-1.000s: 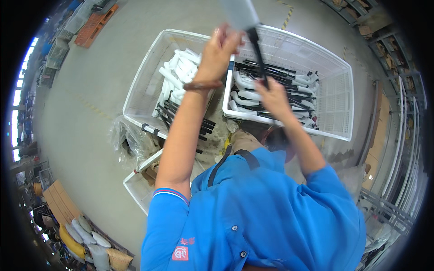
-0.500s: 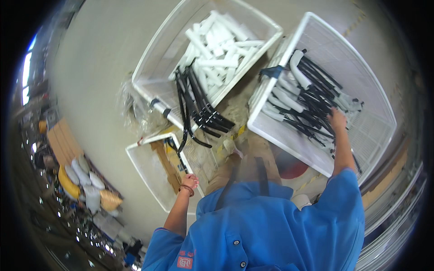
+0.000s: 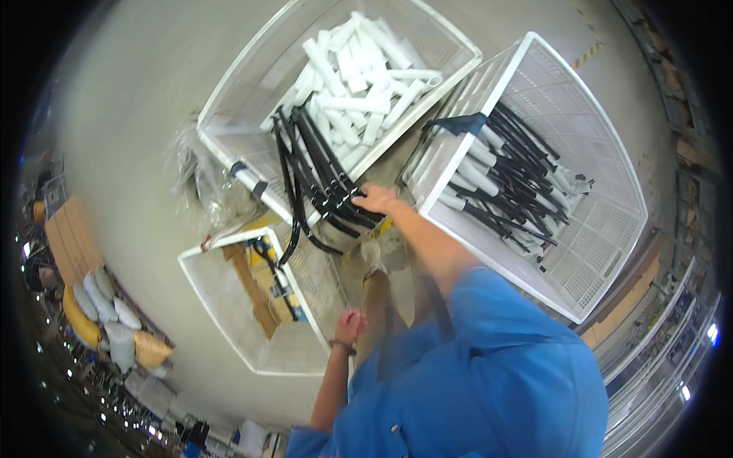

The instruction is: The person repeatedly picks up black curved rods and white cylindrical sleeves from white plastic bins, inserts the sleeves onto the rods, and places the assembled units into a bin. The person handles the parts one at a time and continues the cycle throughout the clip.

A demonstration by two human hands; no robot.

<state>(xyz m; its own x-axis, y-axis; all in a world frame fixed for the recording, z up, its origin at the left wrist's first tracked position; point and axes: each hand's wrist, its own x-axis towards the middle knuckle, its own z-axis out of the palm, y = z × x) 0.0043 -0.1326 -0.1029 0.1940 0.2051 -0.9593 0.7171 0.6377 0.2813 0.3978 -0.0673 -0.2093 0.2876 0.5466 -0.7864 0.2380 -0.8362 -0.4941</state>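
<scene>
My right hand reaches across to the rightmost of several glossy black bent tubes, its fingers closed at the tube's bend. These tubes hang over the near edge of a white bin, their straight ends resting by a heap of white foam sleeves. My left hand is curled closed beside my leg, to the right of a smaller white crate. Whatever its fingers might hold is hidden. A second large bin at the right holds black tubes with white sleeves on them.
Inside the small crate lie brown cardboard and a dark tool. Crumpled clear plastic lies on the floor left of the sleeve bin. Stuffed sacks are at the far left. Metal racking stands at the right.
My right hand has left the right-hand bin and moved left to the hanging black tubes. My left hand has moved away from the small crate toward my leg. The view has shifted.
</scene>
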